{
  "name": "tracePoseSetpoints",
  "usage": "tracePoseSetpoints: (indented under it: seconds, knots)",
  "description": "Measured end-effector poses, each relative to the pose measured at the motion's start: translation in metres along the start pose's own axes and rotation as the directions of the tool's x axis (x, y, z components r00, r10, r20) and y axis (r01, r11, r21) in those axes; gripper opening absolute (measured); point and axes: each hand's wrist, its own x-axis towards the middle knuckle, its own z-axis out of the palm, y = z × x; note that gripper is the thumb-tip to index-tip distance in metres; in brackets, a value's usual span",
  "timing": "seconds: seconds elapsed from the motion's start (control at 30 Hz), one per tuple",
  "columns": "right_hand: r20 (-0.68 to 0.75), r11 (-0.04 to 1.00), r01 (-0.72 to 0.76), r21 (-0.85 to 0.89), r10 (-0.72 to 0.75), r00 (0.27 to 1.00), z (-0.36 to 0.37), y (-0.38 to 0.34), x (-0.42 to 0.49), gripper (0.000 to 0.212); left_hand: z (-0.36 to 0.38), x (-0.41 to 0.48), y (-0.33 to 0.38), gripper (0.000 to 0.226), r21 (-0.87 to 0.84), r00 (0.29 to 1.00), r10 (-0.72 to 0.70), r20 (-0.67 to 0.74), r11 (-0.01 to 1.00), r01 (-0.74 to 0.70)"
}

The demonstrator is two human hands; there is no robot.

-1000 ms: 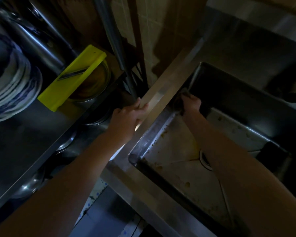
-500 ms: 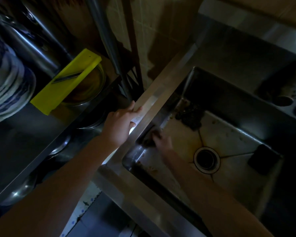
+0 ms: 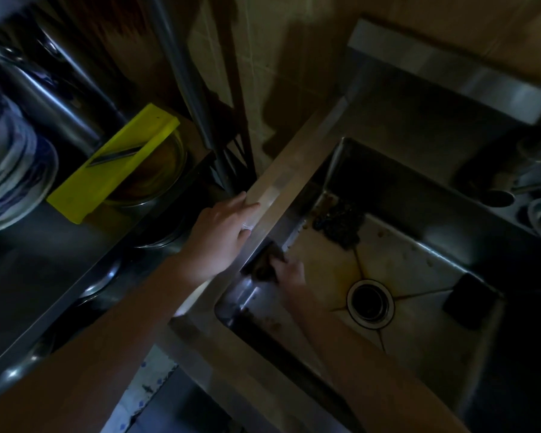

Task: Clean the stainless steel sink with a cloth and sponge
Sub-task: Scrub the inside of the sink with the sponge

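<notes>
The stainless steel sink [image 3: 281, 170] is a deep square basin with a stained floor and a round drain [image 3: 370, 303] in the middle. My right hand [image 3: 292, 271] is down inside, pressing a dark sponge [image 3: 264, 262] against the basin's left wall near the floor. My left hand [image 3: 222, 229] grips the sink's left rim, with a bit of pale cloth showing under the fingers. A clump of dark grime [image 3: 339, 223] lies in the far left corner of the floor. A second dark pad [image 3: 470, 303] rests on the floor at the right.
Left of the sink is a steel rack with a yellow slicer [image 3: 113, 164] lying across a metal bowl [image 3: 156, 170], stacked blue-and-white plates [image 3: 10, 170] and pots. A tiled wall and a pipe rise behind. Cups and a faucet part stand at the far right [image 3: 497, 196].
My right hand with the sponge has slid from the far left corner of the basin toward me along the left wall, uncovering the grime clump. My left hand has stayed on the rim.
</notes>
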Motion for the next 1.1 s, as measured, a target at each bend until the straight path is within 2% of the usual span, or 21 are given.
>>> tracePoseSetpoints:
  seconds: [0.07, 0.17, 0.33, 0.43, 0.57, 0.7, 0.77, 0.87, 0.97, 1.1]
  knots:
    - [-0.072, 0.998, 0.049, 0.036, -0.046, 0.996, -0.011, -0.021, 0.016, 0.025, 0.000, 0.007, 0.004, 0.047, 0.017, 0.996, 0.087, -0.019, 0.996, -0.086]
    - [-0.143, 0.983, 0.135, 0.127, -0.116, 0.983, -0.022, -0.050, 0.040, 0.022, 0.000, 0.017, 0.010, 0.043, 0.031, 0.993, 0.116, -0.034, 0.993, -0.115]
    - [-0.237, 0.962, 0.222, 0.157, -0.181, 0.954, -0.037, -0.093, 0.072, 0.020, 0.002, 0.031, 0.012, 0.045, 0.046, 0.995, 0.095, 0.012, 0.994, -0.095]
    - [-0.252, 0.950, 0.246, 0.193, -0.194, 0.948, -0.047, -0.116, 0.085, 0.016, 0.002, 0.034, 0.010, 0.045, 0.056, 0.996, 0.081, 0.040, 0.995, -0.084]
    - [-0.249, 0.942, 0.302, 0.144, -0.261, 0.933, -0.050, -0.120, 0.084, 0.021, 0.000, 0.038, 0.012, 0.047, 0.072, 0.996, 0.058, 0.063, 0.995, -0.063]
    - [-0.184, 0.956, 0.290, 0.040, -0.278, 0.943, -0.040, -0.087, 0.066, 0.022, 0.001, 0.050, 0.016, 0.046, 0.075, 0.994, 0.055, 0.099, 0.995, -0.062]
    - [-0.145, 0.969, 0.245, 0.017, -0.240, 0.960, -0.030, -0.066, 0.048, 0.021, 0.003, 0.059, 0.015, 0.046, 0.093, 0.991, 0.069, 0.116, 0.992, -0.080]
    - [-0.076, 0.986, 0.161, 0.042, -0.157, 0.985, -0.015, -0.035, 0.016, 0.020, 0.004, 0.075, 0.015, 0.047, 0.151, 0.984, 0.098, 0.150, 0.981, -0.121]
    - [-0.018, 0.989, 0.137, 0.054, -0.136, 0.991, -0.002, -0.010, -0.005, 0.013, 0.006, 0.091, 0.018, 0.049, 0.184, 0.969, 0.130, 0.208, 0.968, -0.169]
    - [-0.028, 0.996, 0.072, 0.060, -0.070, 0.997, 0.007, -0.005, -0.013, 0.024, 0.004, 0.105, 0.023, 0.051, 0.183, 0.948, 0.181, 0.260, 0.955, -0.233]
